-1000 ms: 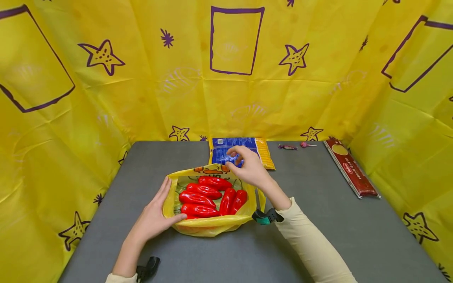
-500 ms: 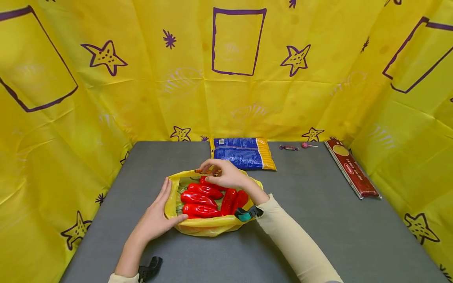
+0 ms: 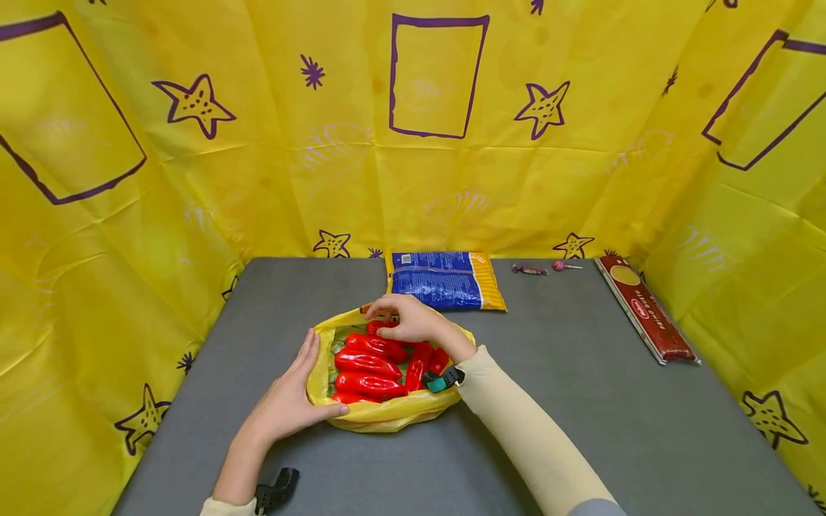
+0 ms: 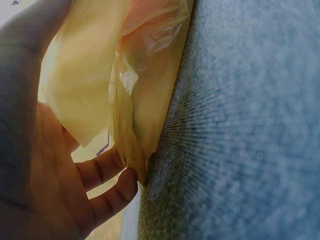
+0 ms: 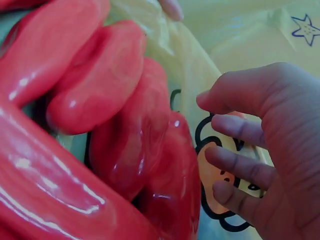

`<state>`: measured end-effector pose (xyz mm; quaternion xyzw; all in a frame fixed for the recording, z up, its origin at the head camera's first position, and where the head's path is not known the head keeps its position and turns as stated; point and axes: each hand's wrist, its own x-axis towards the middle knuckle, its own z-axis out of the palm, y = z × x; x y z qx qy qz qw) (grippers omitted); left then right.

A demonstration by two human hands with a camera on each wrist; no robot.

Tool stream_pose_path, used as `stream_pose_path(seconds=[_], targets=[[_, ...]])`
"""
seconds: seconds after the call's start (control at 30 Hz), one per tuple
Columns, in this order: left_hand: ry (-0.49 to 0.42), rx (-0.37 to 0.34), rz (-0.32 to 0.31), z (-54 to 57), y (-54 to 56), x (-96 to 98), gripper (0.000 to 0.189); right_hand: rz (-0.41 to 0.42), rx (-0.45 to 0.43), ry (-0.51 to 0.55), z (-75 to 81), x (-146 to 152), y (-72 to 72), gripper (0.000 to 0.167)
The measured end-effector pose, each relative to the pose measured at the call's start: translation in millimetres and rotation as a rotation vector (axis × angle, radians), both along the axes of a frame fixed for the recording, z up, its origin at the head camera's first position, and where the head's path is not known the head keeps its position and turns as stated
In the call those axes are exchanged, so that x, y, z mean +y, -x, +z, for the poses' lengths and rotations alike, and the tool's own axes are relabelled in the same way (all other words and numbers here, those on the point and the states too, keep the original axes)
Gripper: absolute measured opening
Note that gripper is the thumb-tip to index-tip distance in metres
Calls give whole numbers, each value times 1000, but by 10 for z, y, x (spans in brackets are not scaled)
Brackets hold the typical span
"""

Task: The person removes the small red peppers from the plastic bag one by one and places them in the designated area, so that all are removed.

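Note:
A yellow plastic bag (image 3: 387, 417) sits on the table with its mouth spread wide. Several glossy red peppers (image 3: 368, 363) with green stem ends lie inside. My left hand (image 3: 284, 401) rests against the bag's left side, thumb along the front rim, fingers extended up the side. In the left wrist view its fingertips touch a lower corner of the bag (image 4: 150, 110). My right hand (image 3: 413, 321) reaches over the peppers to the far wall. The right wrist view shows its fingers (image 5: 245, 127) loosely bent beside the printed wall, holding no pepper (image 5: 172, 175).
Behind the bag lies a blue and yellow packet (image 3: 439, 279). A wrapped candy (image 3: 529, 270) and a pink lollipop (image 3: 558, 265) lie at the back right. A long dark-red package (image 3: 645, 308) lies along the right edge of the grey table (image 3: 581, 387). Yellow patterned cloth (image 3: 290, 179) encloses the sides and back.
My right hand has moved left and down from above the bag's far right rim to its far wall. My left hand stays at the left side; the bag's mouth looks slightly narrower.

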<state>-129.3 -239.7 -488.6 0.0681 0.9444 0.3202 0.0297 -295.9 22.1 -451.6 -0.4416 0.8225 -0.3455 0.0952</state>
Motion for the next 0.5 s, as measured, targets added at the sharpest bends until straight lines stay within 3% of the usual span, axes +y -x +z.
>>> stream_pose_path(seconds=[0.3,0.5], targets=[[36,-60,-9,29,49,21,137,31,78,-133,-32,-9,127,32],[38,-50,-15,-11,39,8,136,64,78,-211,-83,-7,201,38]])
